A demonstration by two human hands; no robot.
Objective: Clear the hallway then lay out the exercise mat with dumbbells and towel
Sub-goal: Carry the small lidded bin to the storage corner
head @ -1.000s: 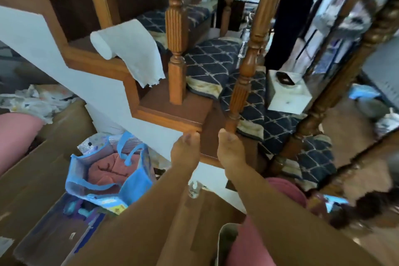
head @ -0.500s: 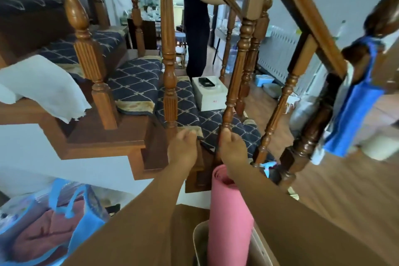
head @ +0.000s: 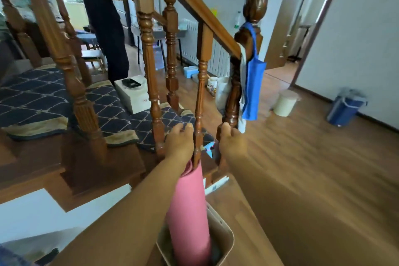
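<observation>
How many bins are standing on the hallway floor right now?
2: a cream lidded bin in mid-hallway past the newel post, and a blue bin against the right wall. Others may be hidden behind the staircase.

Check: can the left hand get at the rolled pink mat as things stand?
Probably yes. The left hand hovers just above the top of the rolled pink mat, which stands upright in a beige bin. Only a thin baluster stands close beside it, not between them.
</observation>
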